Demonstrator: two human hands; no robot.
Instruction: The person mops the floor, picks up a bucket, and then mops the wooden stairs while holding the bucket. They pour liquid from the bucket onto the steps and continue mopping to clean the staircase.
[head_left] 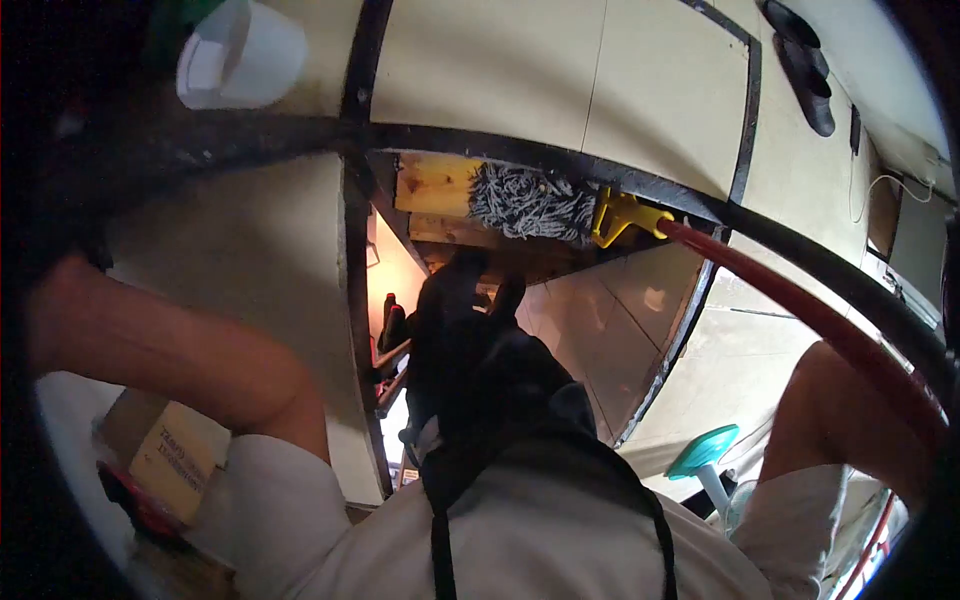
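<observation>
A mop with grey strands (530, 203) rests on a yellowish wooden step (432, 185) ahead of my feet. Its yellow clamp (625, 218) joins a red handle (790, 285), which runs down to the right towards my right arm. My right hand is hidden in the dark edge of the view, so its hold on the handle cannot be made out. On the left my bare forearm reaches out to the dark edge, and my left hand is out of sight. I stand on the stairs in dark trousers (490, 350).
A white bucket (245, 55) is at the upper left. Dark shoes (803, 68) lie at the upper right. A black rail (840, 260) curves past the handle. Lower down are a cardboard box (178, 460) on the left and a teal-headed object (703, 452) on the right.
</observation>
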